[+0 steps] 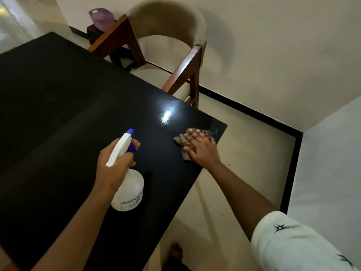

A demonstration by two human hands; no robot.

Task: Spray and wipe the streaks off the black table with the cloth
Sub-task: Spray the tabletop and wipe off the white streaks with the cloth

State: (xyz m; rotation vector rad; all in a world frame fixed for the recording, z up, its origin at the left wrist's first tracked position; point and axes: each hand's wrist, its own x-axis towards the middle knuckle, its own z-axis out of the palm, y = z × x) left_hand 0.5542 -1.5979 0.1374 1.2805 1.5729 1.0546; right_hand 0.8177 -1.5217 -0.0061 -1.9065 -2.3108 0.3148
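Note:
The black table (58, 114) fills the left and centre of the head view, its right corner pointing toward the wall. My left hand (115, 163) grips the neck of a white spray bottle (128, 190) with a blue nozzle, held above the table and aimed toward the corner. My right hand (201, 147) lies flat with fingers spread on a brown checked cloth (180, 140), pressing it onto the table near the right corner. A bright light reflection and faint wet streaks show on the surface just beyond the cloth.
A wooden chair (187, 69) with a beige curved back stands at the table's far edge. A purple container (101, 18) sits on a dark stand behind it. Pale floor tiles (244, 153) and white walls with a black skirting lie to the right. My bare foot (176, 251) shows below.

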